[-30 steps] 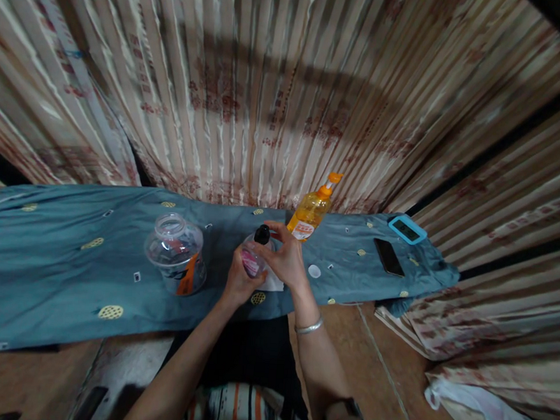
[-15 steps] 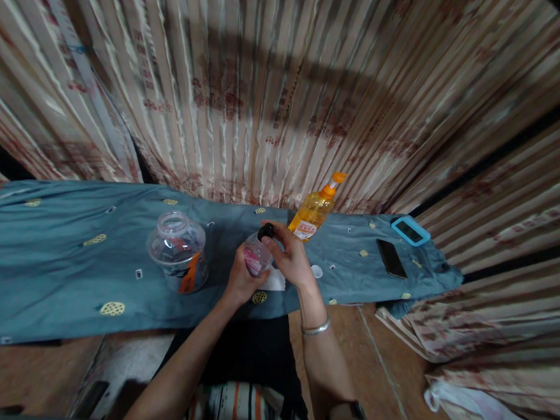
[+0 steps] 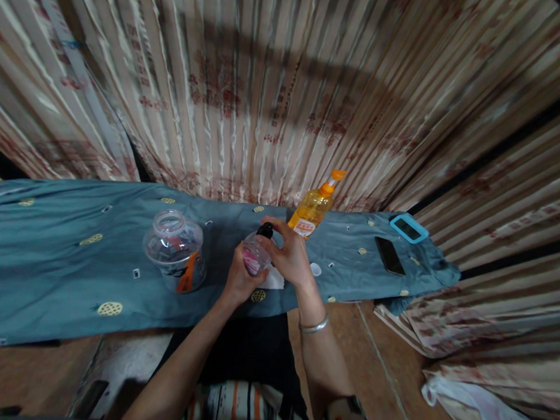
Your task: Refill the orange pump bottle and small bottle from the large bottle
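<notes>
My left hand [image 3: 244, 278] is wrapped round the body of a small clear bottle [image 3: 253, 258] with a pink label. The bottle is tilted a little over the cloth-covered table. At its top, the fingers and thumb of my right hand [image 3: 290, 252] close on a black cap [image 3: 265, 230]. Whether the cap is seated on the neck or loose, I cannot tell. Under and beside the bottle lies a piece of white paper [image 3: 275, 279], partly hidden by my hands. A small white round lid [image 3: 315, 269] rests just right of my right wrist.
A large clear plastic jar [image 3: 174, 250] with an orange label stands open-topped to the left. Behind my right hand is an orange pump bottle [image 3: 312, 209]. Farther right lie a black phone [image 3: 389, 255] and a blue-framed digital clock [image 3: 408, 228]. Curtains hang behind the teal tablecloth [image 3: 64, 272].
Both hands keep the same hold on the bottle and cap. The whole view has shifted slightly; nothing on the table has visibly moved.
</notes>
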The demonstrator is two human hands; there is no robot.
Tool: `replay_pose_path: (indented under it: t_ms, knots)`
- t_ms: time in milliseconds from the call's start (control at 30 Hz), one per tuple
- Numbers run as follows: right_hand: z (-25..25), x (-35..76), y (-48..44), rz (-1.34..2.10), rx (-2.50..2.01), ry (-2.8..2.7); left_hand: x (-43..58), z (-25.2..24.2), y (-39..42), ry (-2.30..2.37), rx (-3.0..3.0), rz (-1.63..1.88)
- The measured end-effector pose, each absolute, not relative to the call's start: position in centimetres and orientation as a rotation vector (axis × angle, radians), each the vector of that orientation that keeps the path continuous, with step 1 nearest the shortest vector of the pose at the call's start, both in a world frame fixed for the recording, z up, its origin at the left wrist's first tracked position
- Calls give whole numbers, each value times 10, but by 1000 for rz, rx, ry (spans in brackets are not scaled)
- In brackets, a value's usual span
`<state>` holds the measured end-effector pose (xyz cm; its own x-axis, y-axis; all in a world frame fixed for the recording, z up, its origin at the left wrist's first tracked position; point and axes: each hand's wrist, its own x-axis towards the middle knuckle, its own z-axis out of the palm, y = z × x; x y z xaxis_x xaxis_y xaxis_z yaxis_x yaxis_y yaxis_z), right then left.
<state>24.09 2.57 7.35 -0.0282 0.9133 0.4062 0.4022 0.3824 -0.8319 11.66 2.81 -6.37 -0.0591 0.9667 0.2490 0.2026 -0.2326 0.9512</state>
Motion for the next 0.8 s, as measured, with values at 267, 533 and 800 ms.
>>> replay_pose_path:
  t_ms: [267,533,800]
  knots:
    - [61,246,34,818,-1052,-1618,117,-68,29,1317,1499,1363]
    - [77,239,25,565,-1292,-1601,117,-67,29,1289,1493,1362]
    - [69,245,27,645,-1202,-1636,117,-64,28,1332,1475,1337]
